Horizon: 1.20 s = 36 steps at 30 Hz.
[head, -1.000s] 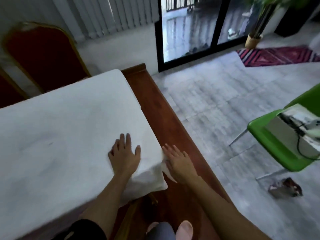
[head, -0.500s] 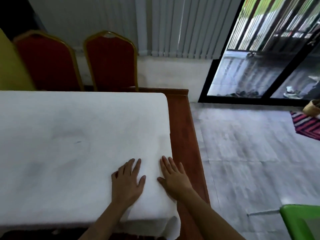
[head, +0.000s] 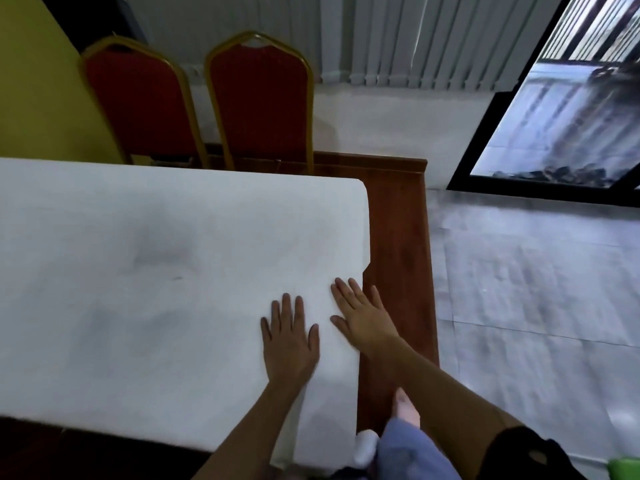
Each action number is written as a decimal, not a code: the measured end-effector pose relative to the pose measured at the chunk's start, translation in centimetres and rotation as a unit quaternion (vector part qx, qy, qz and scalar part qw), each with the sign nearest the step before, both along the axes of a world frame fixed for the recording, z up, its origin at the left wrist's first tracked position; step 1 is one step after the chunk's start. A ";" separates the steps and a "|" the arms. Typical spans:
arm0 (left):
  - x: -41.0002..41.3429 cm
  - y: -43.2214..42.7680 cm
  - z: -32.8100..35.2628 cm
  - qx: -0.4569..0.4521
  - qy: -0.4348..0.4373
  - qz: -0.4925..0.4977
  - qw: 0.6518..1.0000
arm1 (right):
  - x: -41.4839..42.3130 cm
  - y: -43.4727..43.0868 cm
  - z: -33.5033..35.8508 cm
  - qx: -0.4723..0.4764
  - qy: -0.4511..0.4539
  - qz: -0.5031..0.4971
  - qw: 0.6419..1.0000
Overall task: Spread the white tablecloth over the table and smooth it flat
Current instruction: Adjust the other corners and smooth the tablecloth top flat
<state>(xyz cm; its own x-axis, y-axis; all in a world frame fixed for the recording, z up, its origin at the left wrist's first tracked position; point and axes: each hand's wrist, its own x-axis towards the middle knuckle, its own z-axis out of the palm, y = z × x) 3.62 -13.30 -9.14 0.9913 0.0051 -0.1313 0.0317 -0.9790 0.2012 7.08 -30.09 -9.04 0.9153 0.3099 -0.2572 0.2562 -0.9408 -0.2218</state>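
Observation:
The white tablecloth [head: 156, 271] lies spread over the table, with faint grey creases near its middle. A strip of bare brown tabletop [head: 398, 244] shows along the right side. My left hand [head: 290, 337] rests flat on the cloth near its right edge, fingers apart. My right hand [head: 363, 315] lies flat beside it, straddling the cloth's right edge, fingers reaching onto the wood. The cloth hangs over the near edge below my left forearm.
Two red chairs with gold frames [head: 259, 98] stand behind the table's far edge, against vertical blinds. A glass door [head: 561, 126] is at the upper right. Grey tiled floor [head: 536, 289] lies to the right. My foot and leg show at the bottom.
The view has swung left and settled square onto the table. Both hands stayed flat on the cloth's right edge, sliding slightly forward along it.

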 end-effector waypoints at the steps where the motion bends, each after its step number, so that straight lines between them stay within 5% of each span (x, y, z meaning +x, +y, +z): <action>1: 1.0 -0.1 -0.2 0.003 0.000 0.004 1.000 | 1.4 -0.1 0.0 -0.001 -0.002 0.001 1.000; 7: 5.2 -2.6 -1.3 0.002 -0.002 0.006 1.000 | 8.6 -2.6 -0.8 0.025 -0.009 0.004 1.000; 12: 10.4 -6.6 -0.8 -0.002 -0.003 0.033 0.999 | 14.8 -6.0 -2.3 0.184 -0.082 -0.050 0.978; 15: 15.2 -8.9 -0.3 -0.001 0.002 0.034 0.999 | 19.5 -8.5 -3.8 0.339 -0.092 -0.169 0.921; 18: 19.5 -10.7 -0.3 0.013 -0.006 0.044 0.999 | 24.4 -10.2 -4.6 0.476 0.019 -0.248 0.844; 27: 28.3 -13.0 -1.9 0.071 -0.011 0.053 0.996 | 31.3 -12.6 -7.4 0.442 0.095 -0.162 0.877; 33: 29.4 -13.9 0.2 0.017 -0.054 0.065 0.996 | 29.6 -18.1 -2.9 0.543 0.115 -0.136 0.820; 36: 31.7 -14.5 1.4 -0.006 -0.080 0.078 0.994 | 27.7 -20.4 -3.5 0.502 0.137 -0.097 0.848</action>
